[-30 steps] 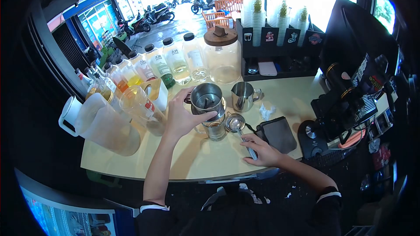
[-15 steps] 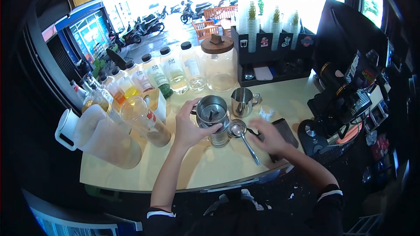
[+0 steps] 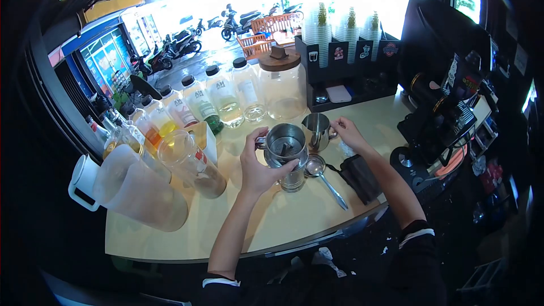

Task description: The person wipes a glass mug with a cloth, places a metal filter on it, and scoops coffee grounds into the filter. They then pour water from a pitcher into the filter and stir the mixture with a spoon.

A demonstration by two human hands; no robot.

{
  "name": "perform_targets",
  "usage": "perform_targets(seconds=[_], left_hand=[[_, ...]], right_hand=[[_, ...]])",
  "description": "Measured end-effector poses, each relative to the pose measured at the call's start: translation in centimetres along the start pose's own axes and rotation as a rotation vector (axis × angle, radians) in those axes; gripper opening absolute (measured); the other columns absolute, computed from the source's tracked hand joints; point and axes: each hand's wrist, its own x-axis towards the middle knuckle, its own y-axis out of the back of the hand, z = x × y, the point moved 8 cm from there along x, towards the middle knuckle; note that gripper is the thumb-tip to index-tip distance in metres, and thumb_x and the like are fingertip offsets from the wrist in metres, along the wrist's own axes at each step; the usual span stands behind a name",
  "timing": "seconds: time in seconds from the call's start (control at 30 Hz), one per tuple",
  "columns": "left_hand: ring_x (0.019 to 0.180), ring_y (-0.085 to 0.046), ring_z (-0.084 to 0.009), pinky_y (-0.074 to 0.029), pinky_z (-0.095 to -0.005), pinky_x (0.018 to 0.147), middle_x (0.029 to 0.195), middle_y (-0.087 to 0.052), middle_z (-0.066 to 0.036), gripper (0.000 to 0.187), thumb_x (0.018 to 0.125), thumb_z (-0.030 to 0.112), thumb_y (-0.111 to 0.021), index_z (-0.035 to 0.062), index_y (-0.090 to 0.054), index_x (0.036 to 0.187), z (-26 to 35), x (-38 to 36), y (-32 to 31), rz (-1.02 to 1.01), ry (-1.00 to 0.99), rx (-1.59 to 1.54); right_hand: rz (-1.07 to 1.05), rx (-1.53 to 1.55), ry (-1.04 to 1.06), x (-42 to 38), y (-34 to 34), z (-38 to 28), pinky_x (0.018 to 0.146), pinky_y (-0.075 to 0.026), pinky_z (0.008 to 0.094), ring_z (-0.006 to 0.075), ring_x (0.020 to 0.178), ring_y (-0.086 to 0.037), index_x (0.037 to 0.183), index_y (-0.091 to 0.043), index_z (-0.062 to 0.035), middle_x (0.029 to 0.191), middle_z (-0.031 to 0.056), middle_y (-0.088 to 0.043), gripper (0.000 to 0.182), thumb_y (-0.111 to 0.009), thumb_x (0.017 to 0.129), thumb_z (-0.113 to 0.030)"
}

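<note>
My left hand [image 3: 262,167] is wrapped round a metal cup [image 3: 287,135] with a dark piece inside it, thumb across its near side. A clear glass [image 3: 293,182] shows right below the cup; whether they touch is hard to see. My right hand [image 3: 347,135] has its fingers closed on the handle of a steel milk pitcher [image 3: 315,131], which stands upright behind and to the right of the cup. A metal ladle [image 3: 324,178] lies on the counter between my hands, its round bowl beside the glass.
To the left on the counter [image 3: 170,243] stand a large frosted pitcher [image 3: 141,192], a tall clear container [image 3: 192,164] and several bottles [image 3: 226,99]. A lidded glass jar [image 3: 281,93] and a black cup rack [image 3: 354,73] are behind. A dark cloth [image 3: 361,178] lies right.
My right hand has moved up and away from beside the ladle and taken hold of the steel milk pitcher's handle. My left hand still holds the metal cup. The camera view has shifted slightly.
</note>
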Motion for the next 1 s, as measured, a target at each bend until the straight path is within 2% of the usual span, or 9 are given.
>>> perform_targets(seconds=[0.07, 0.23, 0.37, 0.43, 0.53, 0.7, 0.77, 1.0], left_hand=[[0.100, -0.056, -0.0202, -0.045, -0.0343, 0.088, 0.114, -0.056, -0.012, 0.088, 0.053, 0.028, -0.090, 0.0032, -0.045, 0.125, -0.4, -0.4, -0.2, 0.018, -0.003, -0.015], [0.105, -0.054, -0.0226, -0.044, -0.0361, 0.092, 0.118, -0.052, -0.014, 0.096, 0.053, 0.029, -0.090, 0.0035, -0.039, 0.130, -1.6, -1.1, -0.6, 0.050, 0.022, -0.107], [0.108, -0.053, -0.0245, -0.041, -0.0380, 0.096, 0.119, -0.051, -0.014, 0.102, 0.053, 0.029, -0.091, 0.0036, -0.036, 0.135, -1.7, -1.3, -0.7, 0.072, -0.014, -0.158], [0.110, -0.052, -0.0255, -0.040, -0.0385, 0.098, 0.121, -0.051, -0.014, 0.103, 0.053, 0.029, -0.090, 0.0037, -0.035, 0.136, -1.8, -1.4, -0.6, 0.059, -0.017, -0.162], [0.115, -0.052, -0.0264, -0.038, -0.0385, 0.101, 0.123, -0.052, -0.015, 0.102, 0.054, 0.030, -0.090, 0.0022, -0.035, 0.136, -2.4, -1.6, -0.7, 0.007, 0.013, -0.182], [0.113, -0.054, -0.0238, -0.037, -0.0377, 0.102, 0.117, -0.059, -0.013, 0.085, 0.056, 0.030, -0.088, -0.0010, -0.048, 0.125, -2.9, -2.0, -1.0, -0.054, 0.050, -0.194], [0.112, -0.055, -0.0231, -0.039, -0.0375, 0.101, 0.116, -0.060, -0.013, 0.085, 0.056, 0.032, -0.089, -0.0007, -0.050, 0.124, -3.0, -2.0, -1.1, -0.047, 0.043, -0.189], [0.104, -0.059, -0.0218, -0.044, -0.0353, 0.094, 0.109, -0.062, -0.012, 0.077, 0.056, 0.035, -0.089, -0.0005, -0.054, 0.115, -3.2, -2.1, -1.2, -0.041, 0.045, -0.165]], right_hand=[[-0.023, 0.031, -0.026, -0.5, -0.3, 0.1, 0.067, -0.045, 0.0259, 0.0089, 0.073, -0.053, 0.091, -0.055, -0.0036, 0.080, 0.0022, -0.058, 0.022, -0.053, 0.096, -0.025], [0.103, 0.231, 0.031, -0.7, 0.5, -1.5, 0.060, -0.039, 0.0229, 0.0055, 0.064, -0.045, 0.082, -0.050, -0.0060, 0.068, -0.0029, -0.048, 0.022, -0.053, 0.097, -0.022], [0.127, 0.219, 0.130, -1.2, 1.9, -7.2, 0.056, -0.036, 0.0217, 0.0028, 0.062, -0.042, 0.082, -0.049, -0.0062, 0.067, -0.0044, -0.045, 0.022, -0.053, 0.097, -0.022], [0.149, 0.221, 0.269, -1.5, 2.4, -11.1, 0.055, -0.035, 0.0201, 0.0017, 0.062, -0.041, 0.083, -0.049, -0.0061, 0.066, -0.0050, -0.045, 0.020, -0.053, 0.097, -0.019], [0.098, 0.186, 0.293, -2.3, 2.3, -16.3, 0.054, -0.035, 0.0187, 0.0008, 0.061, -0.041, 0.083, -0.049, -0.0063, 0.066, -0.0051, -0.045, 0.017, -0.053, 0.097, -0.016], [-0.011, 0.186, 0.339, -3.3, 0.5, -22.3, 0.055, -0.039, 0.0165, -0.0008, 0.061, -0.043, 0.082, -0.047, -0.0047, 0.068, -0.0055, -0.045, 0.016, -0.056, 0.094, -0.011], [-0.065, 0.109, 0.328, -3.0, -0.3, -22.8, 0.057, -0.043, 0.0171, -0.0010, 0.063, -0.045, 0.081, -0.044, -0.0040, 0.068, -0.0050, -0.045, 0.018, -0.057, 0.093, -0.008], [-0.114, -0.038, 0.369, -3.8, -1.6, -26.0, 0.058, -0.044, 0.0173, -0.0009, 0.065, -0.047, 0.081, -0.043, -0.0037, 0.067, -0.0051, -0.045, 0.018, -0.058, 0.091, -0.007]])
